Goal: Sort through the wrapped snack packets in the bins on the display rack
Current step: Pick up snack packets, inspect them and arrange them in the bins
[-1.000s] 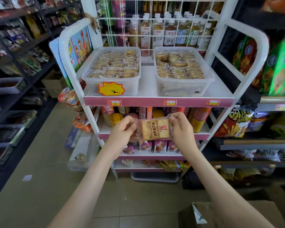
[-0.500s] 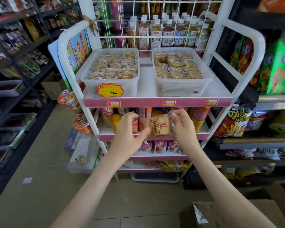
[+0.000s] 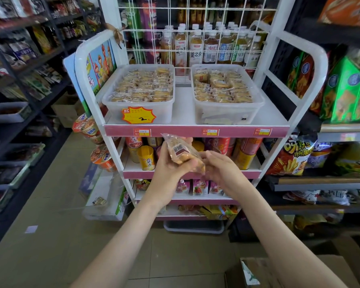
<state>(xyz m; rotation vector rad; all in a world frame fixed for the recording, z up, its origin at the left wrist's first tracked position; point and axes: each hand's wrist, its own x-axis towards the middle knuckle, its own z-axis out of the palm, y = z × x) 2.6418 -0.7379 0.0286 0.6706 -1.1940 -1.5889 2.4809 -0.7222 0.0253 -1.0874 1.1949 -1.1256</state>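
Flipped barcode-side up since earlier: clear-wrapped biscuit packet [image 3: 180,152], clamped by left hand [image 3: 170,173] below top shelf [image 3: 183,109]; long axis slanted up-left toward left translucent plastic bin [image 3: 166,113]; right hand [image 3: 218,169] at lower end, grip untellable.

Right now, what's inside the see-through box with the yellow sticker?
The left bin holds wrapped snack packets, golden-brown in clear wrap. The top layer hides whatever lies beneath, and the yellow sticker covers part of the front.
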